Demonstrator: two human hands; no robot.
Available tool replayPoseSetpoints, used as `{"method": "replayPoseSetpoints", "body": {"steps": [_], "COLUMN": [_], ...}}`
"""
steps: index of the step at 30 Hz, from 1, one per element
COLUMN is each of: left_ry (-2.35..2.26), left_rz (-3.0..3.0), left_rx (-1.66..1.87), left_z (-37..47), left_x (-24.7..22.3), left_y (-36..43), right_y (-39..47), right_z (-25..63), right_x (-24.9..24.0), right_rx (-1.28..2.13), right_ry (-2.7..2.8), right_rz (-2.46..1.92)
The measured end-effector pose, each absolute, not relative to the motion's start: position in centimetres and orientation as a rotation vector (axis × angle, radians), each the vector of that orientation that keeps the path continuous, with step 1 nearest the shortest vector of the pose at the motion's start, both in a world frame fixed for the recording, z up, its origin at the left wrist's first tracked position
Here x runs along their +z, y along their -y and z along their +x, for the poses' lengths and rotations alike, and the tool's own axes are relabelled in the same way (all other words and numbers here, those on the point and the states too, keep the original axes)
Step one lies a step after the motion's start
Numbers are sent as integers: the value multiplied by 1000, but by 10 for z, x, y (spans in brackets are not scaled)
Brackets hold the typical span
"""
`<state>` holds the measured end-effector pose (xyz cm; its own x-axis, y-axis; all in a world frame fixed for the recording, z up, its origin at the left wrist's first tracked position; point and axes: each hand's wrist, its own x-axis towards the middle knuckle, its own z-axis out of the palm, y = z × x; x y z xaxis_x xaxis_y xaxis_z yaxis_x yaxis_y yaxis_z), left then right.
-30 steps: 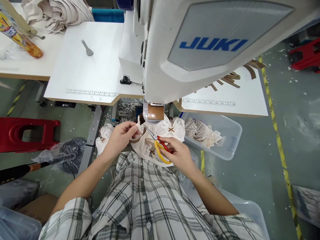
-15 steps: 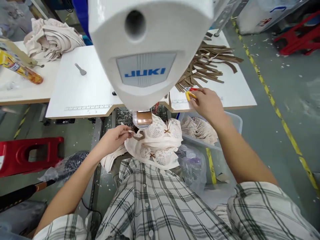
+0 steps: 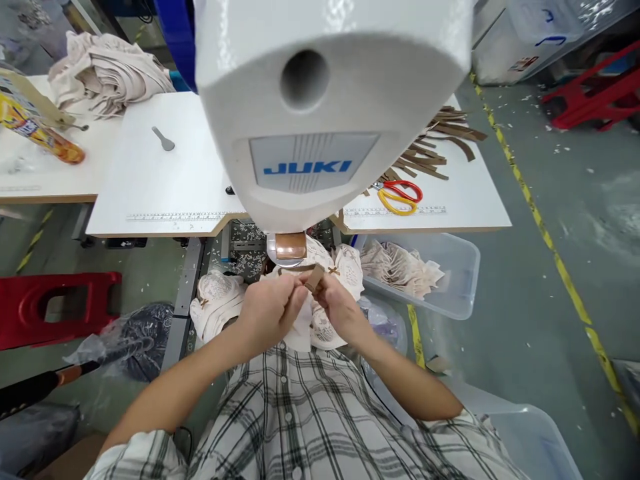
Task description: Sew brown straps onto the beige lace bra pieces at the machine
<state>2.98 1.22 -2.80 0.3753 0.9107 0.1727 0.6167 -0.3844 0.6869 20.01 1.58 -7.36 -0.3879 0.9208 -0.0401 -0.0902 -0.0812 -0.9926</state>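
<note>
Just below the sewing machine head, my left hand and my right hand are close together. Both are closed on a brown fabric strip, which bends upright between the fingertips. Under and around them are cream lace bras with small brown bows. Part of the bra beneath my hands is hidden by the fingers. Scissors with one red and one yellow handle lie on the white table, apart from my right hand.
Many brown strips are spread on the table's right side. A clear bin holds folded cream pieces. More bras hang at the left. A red stool, a bottle and a cream fabric pile are farther left.
My right hand has let go of the scissors on the table and come down to the brown strip. My left hand has moved right, meeting it below the machine head.
</note>
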Motion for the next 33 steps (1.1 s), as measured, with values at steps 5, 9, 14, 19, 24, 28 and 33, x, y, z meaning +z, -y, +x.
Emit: {"method": "replayPoseSetpoints", "body": {"steps": [5, 9, 14, 19, 24, 28, 33], "left_ry": [-1451, -1587, -1611, -1709, -1752, -1774, -1785], "left_rz": [1539, 1669, 2254, 2318, 2188, 2118, 2101], "left_rx": [874, 961, 922, 834, 757, 741, 714], "left_z": [40, 33, 20, 20, 19, 18, 18], "left_x": [-23, -30, -40, -40, -33, -30, -28], "left_y": [-19, -21, -27, -35, -39, -42, -44], "right_y": [-41, -68, -97, -119, -133, -141, -145], "right_z": [193, 194, 198, 198, 198, 198, 197], "right_x": [-51, -45, -50, -43, -43, -47, -45], "right_rx": [1440, 1348, 1146, 1078, 1035, 985, 927], "right_ry": [1169, 1309, 1476, 1653, 1751, 1827, 1861], "right_rz": [-1112, -1193, -1291, -1272, -1211, -1201, -1214]}}
